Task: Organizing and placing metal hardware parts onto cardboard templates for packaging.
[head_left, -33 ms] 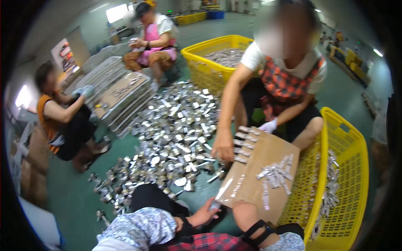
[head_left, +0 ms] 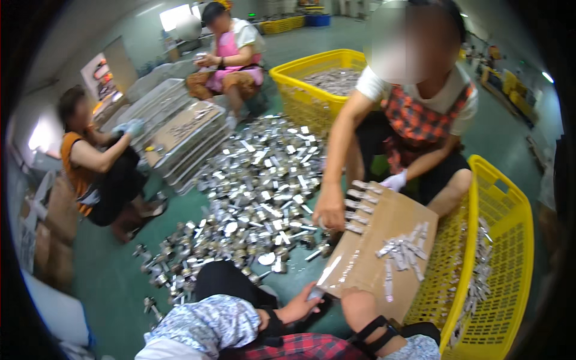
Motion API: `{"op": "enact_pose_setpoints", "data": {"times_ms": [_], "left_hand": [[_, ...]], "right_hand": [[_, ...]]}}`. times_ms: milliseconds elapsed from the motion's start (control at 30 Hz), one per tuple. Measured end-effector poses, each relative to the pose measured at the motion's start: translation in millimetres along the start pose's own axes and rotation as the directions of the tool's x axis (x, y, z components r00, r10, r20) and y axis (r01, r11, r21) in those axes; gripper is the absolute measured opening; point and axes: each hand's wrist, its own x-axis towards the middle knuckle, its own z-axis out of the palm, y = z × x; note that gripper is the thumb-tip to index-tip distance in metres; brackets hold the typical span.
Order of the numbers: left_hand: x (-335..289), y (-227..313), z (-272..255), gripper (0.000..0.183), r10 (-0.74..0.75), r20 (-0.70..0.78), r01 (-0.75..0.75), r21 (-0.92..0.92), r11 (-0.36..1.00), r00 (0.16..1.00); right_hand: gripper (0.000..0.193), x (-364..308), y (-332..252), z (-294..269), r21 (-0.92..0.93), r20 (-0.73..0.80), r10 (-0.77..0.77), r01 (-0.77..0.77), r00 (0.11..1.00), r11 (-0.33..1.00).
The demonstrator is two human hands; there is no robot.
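While the left hand (head_left: 299, 307) is resting just beside the near-left corner of a brown cardboard sheet (head_left: 367, 253), its thumb and fingers are curving about a small greyish thing (head_left: 315, 293) — whether they are gripping it, I cannot tell. The right hand (head_left: 359, 307) is lying by the sheet's near edge with its fingers hidden, so its grip is not showing either.

The sheet is bearing a loose cluster of pale pieces (head_left: 401, 248) and, along its far-left edge, a row of similar pieces (head_left: 360, 207); a co-worker's bare hand (head_left: 330, 210) is hovering near that row. A yellow basket (head_left: 473, 210) is standing to the right, and a heap of metal parts (head_left: 258, 174) is spreading over the green floor (head_left: 102, 288) to the left.

The sheet is looking light and fairly stiff, probably sagging if lifted by one corner; two opposite edges, held level, would be giving the safest hold, since the loose pieces may slide. The metal parts are looking rigid, smooth and dense rather than fragile — a pinch on the flat shank or a fuller grip round the thicker end should be working.
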Motion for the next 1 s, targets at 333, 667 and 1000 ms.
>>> {"op": "enact_pose_setpoints", "data": {"times_ms": [333, 667, 1000], "left_hand": [[-8, 13, 4, 0.062, -0.008, -0.003, 0.008, 0.036, 0.999, 1.000], [-9, 21, 6, 0.060, -0.093, -0.002, 0.093, 0.022, 0.995, 0.996], [-13, 31, 8, 0.060, -0.129, -0.002, 0.129, 0.038, 0.991, 0.992]], "right_hand": [[0.006, -1, -1, -5, -0.032, 0.022, -0.052, 0.052, 0.998, 0.998], [0.006, -2, -2, -3, -0.076, 0.023, -0.031, 0.032, 0.999, 0.997], [0.006, -2, -1, -5, -0.036, 0.010, -0.026, 0.026, 1.000, 0.999]]}}
